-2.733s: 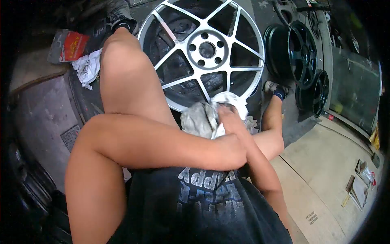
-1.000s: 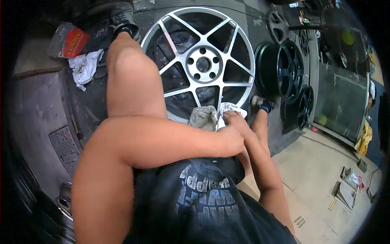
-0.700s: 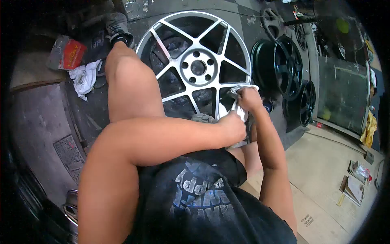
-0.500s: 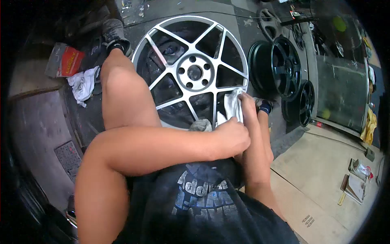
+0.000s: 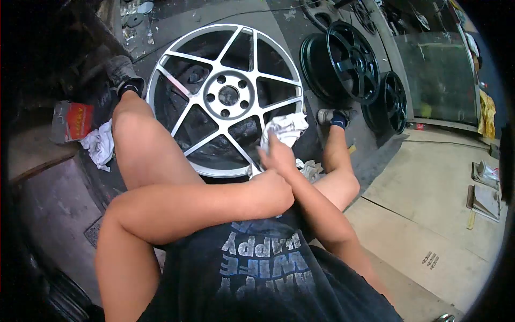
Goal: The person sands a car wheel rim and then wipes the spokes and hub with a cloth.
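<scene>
A large silver wheel rim (image 5: pixel 258 111) with star-like spokes lies face up before me. My right hand (image 5: pixel 280 155), blurred, is closed on a crumpled white cloth (image 5: pixel 289 127) at the rim's near right side. My left hand (image 5: pixel 272 192) is a fist just below, close to the right wrist. A bit of white material shows by its fingers, beside a thin dark strip; what the fist holds is hidden. Another pale crumpled cloth (image 5: pixel 311 170) is partly behind the right forearm.
Dark green rims (image 5: pixel 351 63) stand at the upper right, near a glass-fronted case (image 5: pixel 437 78). A red and grey box (image 5: pixel 78 121) and a white rag (image 5: pixel 100 146) lie at the left. Cardboard (image 5: pixel 413 214) covers the floor at the right, with notebooks (image 5: pixel 484 201).
The view has shifted, with the rim now further left. My right hand has brought the white cloth over the rim's near right side. My left hand stays closed near the right wrist.
</scene>
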`<action>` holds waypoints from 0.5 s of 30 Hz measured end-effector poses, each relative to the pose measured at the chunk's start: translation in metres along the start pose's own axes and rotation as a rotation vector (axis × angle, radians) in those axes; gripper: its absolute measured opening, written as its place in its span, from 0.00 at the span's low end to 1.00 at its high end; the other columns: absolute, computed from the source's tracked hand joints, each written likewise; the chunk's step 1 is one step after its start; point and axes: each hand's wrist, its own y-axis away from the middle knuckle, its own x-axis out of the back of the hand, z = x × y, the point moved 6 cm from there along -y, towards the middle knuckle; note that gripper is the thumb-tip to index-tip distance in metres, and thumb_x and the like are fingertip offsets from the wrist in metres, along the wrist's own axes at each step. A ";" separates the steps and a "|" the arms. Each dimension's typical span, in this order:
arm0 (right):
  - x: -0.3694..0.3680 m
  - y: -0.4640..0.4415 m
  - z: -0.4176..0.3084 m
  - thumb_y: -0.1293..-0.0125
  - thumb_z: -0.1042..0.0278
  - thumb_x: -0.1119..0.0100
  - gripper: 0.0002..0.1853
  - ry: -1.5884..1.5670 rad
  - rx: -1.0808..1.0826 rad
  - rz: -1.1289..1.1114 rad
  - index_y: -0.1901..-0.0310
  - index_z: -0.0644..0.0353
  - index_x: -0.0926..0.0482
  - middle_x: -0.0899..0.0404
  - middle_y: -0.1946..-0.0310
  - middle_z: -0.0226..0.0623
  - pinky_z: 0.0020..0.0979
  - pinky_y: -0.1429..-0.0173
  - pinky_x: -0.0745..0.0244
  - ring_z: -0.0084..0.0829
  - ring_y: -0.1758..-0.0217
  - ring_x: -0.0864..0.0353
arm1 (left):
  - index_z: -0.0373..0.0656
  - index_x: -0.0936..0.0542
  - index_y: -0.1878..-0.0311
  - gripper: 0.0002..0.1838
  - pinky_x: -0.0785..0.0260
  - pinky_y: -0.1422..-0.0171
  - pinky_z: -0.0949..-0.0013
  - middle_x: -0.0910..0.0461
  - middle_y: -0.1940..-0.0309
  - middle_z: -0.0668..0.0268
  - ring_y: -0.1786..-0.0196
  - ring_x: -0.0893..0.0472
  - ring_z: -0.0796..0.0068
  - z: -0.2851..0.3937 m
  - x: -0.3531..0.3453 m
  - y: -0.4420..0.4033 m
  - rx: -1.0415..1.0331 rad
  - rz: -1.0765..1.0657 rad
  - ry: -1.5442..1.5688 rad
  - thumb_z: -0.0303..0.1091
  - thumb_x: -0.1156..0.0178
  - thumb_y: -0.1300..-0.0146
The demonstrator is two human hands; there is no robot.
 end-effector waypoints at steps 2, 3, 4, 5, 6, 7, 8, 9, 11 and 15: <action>0.002 0.016 0.037 0.36 0.63 0.32 0.30 -0.093 0.065 -0.005 0.34 0.65 0.27 0.12 0.57 0.55 0.49 0.44 0.19 0.56 0.49 0.14 | 0.46 0.11 0.64 0.09 0.21 0.57 0.53 0.12 0.67 0.59 0.58 0.11 0.58 -0.003 0.005 0.006 0.004 -0.004 0.041 0.34 0.40 0.38; 0.001 0.013 0.062 0.35 0.68 0.35 0.27 -0.341 0.012 -0.031 0.34 0.63 0.25 0.12 0.56 0.49 0.47 0.44 0.18 0.51 0.50 0.12 | 0.45 0.12 0.60 0.09 0.21 0.56 0.51 0.12 0.66 0.56 0.56 0.11 0.55 -0.007 0.017 0.010 0.031 -0.083 0.085 0.33 0.40 0.38; 0.001 0.008 0.082 0.34 0.73 0.37 0.25 -0.588 -0.041 -0.064 0.35 0.60 0.24 0.11 0.55 0.43 0.45 0.45 0.17 0.46 0.51 0.11 | 0.44 0.12 0.56 0.11 0.20 0.55 0.48 0.12 0.64 0.54 0.55 0.11 0.52 -0.013 0.030 0.016 0.061 -0.162 0.133 0.32 0.40 0.38; 0.011 0.008 0.087 0.32 0.74 0.40 0.24 -1.051 -0.068 -0.042 0.34 0.59 0.25 0.12 0.52 0.41 0.45 0.43 0.17 0.44 0.49 0.12 | 0.45 0.14 0.47 0.16 0.20 0.50 0.45 0.12 0.62 0.50 0.54 0.12 0.47 -0.021 0.045 0.022 0.132 -0.243 0.242 0.30 0.40 0.37; 0.027 0.010 0.084 0.31 0.76 0.43 0.24 -1.513 -0.099 -0.016 0.33 0.58 0.26 0.13 0.48 0.39 0.45 0.41 0.17 0.41 0.48 0.12 | 0.47 0.16 0.42 0.19 0.20 0.49 0.45 0.12 0.61 0.49 0.54 0.12 0.43 -0.030 0.058 0.029 0.155 -0.219 0.348 0.30 0.40 0.38; 0.053 0.010 0.074 0.30 0.77 0.45 0.25 -1.662 -0.011 0.065 0.32 0.57 0.27 0.16 0.44 0.41 0.46 0.39 0.17 0.42 0.44 0.14 | 0.46 0.16 0.42 0.19 0.21 0.48 0.46 0.13 0.62 0.50 0.54 0.12 0.43 -0.038 0.075 0.035 0.192 -0.168 0.369 0.30 0.39 0.38; 0.078 0.010 0.062 0.29 0.78 0.48 0.25 -1.810 0.079 0.152 0.31 0.56 0.29 0.18 0.40 0.43 0.48 0.37 0.18 0.43 0.41 0.15 | 0.46 0.17 0.43 0.19 0.21 0.48 0.47 0.13 0.62 0.50 0.54 0.13 0.43 -0.046 0.086 0.040 0.228 -0.118 0.389 0.30 0.38 0.39; 0.099 0.007 0.051 0.28 0.77 0.48 0.25 -1.754 0.174 0.239 0.30 0.58 0.31 0.19 0.39 0.44 0.47 0.35 0.18 0.43 0.38 0.17 | 0.46 0.17 0.43 0.20 0.21 0.48 0.46 0.13 0.62 0.49 0.54 0.13 0.43 -0.053 0.091 0.043 0.241 -0.070 0.393 0.30 0.37 0.40; 0.114 -0.016 0.044 0.29 0.75 0.47 0.27 -1.568 0.235 0.348 0.28 0.60 0.32 0.22 0.35 0.45 0.44 0.31 0.22 0.44 0.35 0.19 | 0.45 0.18 0.43 0.21 0.22 0.48 0.46 0.13 0.62 0.48 0.55 0.13 0.43 -0.063 0.095 0.050 0.258 -0.006 0.384 0.30 0.34 0.42; 0.064 -0.088 0.012 0.30 0.44 0.40 0.38 0.094 0.380 0.044 0.30 0.68 0.29 0.25 0.32 0.56 0.49 0.21 0.40 0.56 0.28 0.28 | 0.44 0.20 0.39 0.24 0.22 0.44 0.49 0.14 0.50 0.49 0.48 0.15 0.46 -0.083 0.061 0.068 0.471 -0.247 0.266 0.36 0.31 0.39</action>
